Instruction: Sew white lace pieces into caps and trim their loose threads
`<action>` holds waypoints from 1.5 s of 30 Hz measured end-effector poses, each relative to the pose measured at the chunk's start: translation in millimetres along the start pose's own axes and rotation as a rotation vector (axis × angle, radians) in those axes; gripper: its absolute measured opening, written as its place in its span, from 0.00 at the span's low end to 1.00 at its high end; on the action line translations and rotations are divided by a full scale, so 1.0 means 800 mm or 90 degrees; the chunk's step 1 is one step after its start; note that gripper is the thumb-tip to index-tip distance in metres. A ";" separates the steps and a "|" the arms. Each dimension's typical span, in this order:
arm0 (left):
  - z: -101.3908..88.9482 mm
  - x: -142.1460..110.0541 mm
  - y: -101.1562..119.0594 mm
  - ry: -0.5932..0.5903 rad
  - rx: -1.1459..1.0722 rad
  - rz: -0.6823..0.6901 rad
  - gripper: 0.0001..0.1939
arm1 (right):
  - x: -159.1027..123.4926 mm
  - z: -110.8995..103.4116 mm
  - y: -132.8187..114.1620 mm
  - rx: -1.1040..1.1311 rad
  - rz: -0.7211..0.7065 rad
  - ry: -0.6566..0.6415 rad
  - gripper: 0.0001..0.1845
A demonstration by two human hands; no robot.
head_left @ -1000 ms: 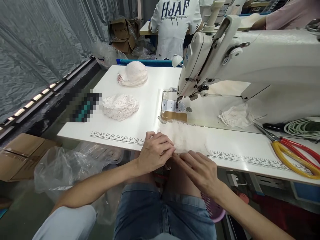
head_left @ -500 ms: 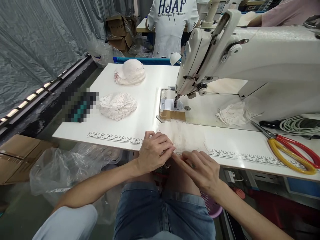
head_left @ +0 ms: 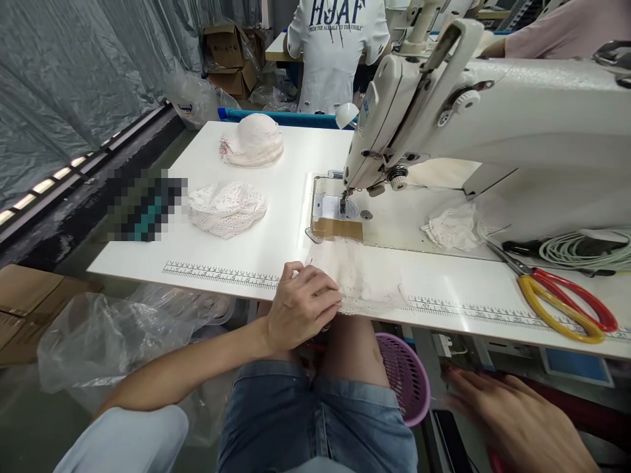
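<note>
My left hand (head_left: 304, 303) is closed at the table's front edge, with its fingertips pinching the near left corner of a thin, sheer whitish piece of fabric (head_left: 362, 272). The fabric lies flat on the table in front of the sewing machine (head_left: 394, 125), below its needle and presser foot. Away from the fabric, my right hand (head_left: 517, 417) is at the lower right, below table height. It is blurred by motion, its fingers look stretched out, and I see nothing in it.
Scissors (head_left: 562, 299) with red and yellow handles lie on the right of the table. A lacy white piece (head_left: 227, 209) and a pale cup-shaped piece (head_left: 254, 139) rest on the left. Under the table stands a purple basket (head_left: 407, 381). A co-worker (head_left: 335, 56) sits ahead.
My right hand has left the fabric's edge and moved right and down, below the table. My left hand stays on the fabric. The view has shifted slightly.
</note>
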State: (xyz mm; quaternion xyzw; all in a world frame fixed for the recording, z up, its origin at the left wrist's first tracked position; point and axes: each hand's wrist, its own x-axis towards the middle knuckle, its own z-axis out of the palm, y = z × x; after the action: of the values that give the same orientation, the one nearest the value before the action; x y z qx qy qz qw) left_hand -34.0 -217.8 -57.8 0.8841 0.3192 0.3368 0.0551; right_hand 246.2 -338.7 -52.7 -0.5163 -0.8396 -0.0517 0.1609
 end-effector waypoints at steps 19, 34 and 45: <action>-0.010 -0.002 0.006 -0.026 0.130 0.132 0.06 | 0.120 0.029 -0.043 0.127 -0.173 0.054 0.15; -0.006 -0.005 0.008 -0.010 0.156 0.163 0.04 | 0.104 0.043 -0.044 0.144 -0.189 0.054 0.20; -0.009 -0.006 0.010 -0.036 0.164 0.142 0.06 | 0.108 0.038 -0.056 0.101 -0.178 0.063 0.18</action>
State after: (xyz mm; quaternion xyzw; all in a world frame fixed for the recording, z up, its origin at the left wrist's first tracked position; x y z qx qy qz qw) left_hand -36.8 -228.3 -52.7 0.9230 0.2578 0.2718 -0.0877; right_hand 164.4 -278.2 -50.3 -0.3770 -0.8958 -0.0326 0.2333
